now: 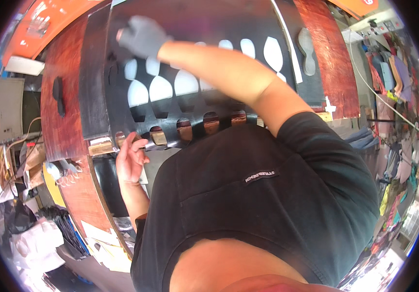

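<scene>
A large black sheet (195, 22) lies in front of me, with rows of sole-shaped openings along its near half. White shows through some openings (186, 82), and reddish-brown board through those at the near edge. My right hand (143, 38), in a grey glove, reaches across to the far left part of the sheet. Its fingers are smeared by motion, and whether they hold anything is unclear. Bare, with its fingers apart and loosely bent, my left hand (131, 158) is by the sheet's near left edge, close to one opening (158, 136).
A grey sole-shaped piece (307, 51) lies on a dark strip at right. Another dark sole-shaped piece (58, 96) rests on the reddish board at left. Orange machine parts (39, 29) stand at the far left. Colourful pieces hang (389, 73) at the right, and bags (36, 243) lie lower left.
</scene>
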`<state>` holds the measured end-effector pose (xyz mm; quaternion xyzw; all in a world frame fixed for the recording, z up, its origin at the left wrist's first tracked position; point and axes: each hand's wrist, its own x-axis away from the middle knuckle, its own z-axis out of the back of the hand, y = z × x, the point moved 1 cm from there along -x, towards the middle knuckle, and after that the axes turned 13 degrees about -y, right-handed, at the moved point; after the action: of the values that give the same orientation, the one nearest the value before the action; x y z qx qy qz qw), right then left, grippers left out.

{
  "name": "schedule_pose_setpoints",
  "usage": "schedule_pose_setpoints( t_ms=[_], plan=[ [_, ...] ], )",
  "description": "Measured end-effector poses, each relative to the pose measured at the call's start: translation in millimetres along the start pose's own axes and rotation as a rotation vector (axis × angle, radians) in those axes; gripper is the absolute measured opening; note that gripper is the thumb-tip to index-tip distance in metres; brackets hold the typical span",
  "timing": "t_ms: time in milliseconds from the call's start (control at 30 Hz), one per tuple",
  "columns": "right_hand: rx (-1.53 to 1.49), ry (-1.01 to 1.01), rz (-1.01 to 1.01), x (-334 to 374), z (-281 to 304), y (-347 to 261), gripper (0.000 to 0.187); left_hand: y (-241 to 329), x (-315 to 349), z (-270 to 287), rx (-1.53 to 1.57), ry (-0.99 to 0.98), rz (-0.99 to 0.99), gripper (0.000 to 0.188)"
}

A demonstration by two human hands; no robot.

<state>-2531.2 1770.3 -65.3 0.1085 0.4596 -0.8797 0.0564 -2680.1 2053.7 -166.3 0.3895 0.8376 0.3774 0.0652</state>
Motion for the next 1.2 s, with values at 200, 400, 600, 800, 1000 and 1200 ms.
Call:
schedule_pose_setpoints(
  t_ms=[200, 400, 600, 800, 1000, 1200],
  plan=[
    [-0.258, 0.231, 0.252, -27, 22, -24, 0.029, 50, 0, 64, -0.986, 0.748, -0.271, 0.052],
    [-0.208, 0.116, 0.124, -63, 16, -25, 0.035, 87, -50, 74, -0.794, 0.480, 0.250, 0.040],
    [-0.135, 0.205, 0.255, -103, 45, -13, 0.035, 77, -64, 58, -0.425, 0.338, 0.185, 0.018],
    [-0.469, 0.297, 0.036, -148, 90, -18, 0.031, 76, -58, 65, -0.302, 0.237, 0.108, 0.021],
    [0.179, 0.440, 0.442, -137, 89, -28, 0.032, 69, -53, 71, -0.218, 0.317, 0.023, 0.028],
    [0.142, -0.461, 0.473, 28, -77, -17, 0.039, 67, -64, 82, -0.051, 0.209, 0.065, 0.046]
  ],
)
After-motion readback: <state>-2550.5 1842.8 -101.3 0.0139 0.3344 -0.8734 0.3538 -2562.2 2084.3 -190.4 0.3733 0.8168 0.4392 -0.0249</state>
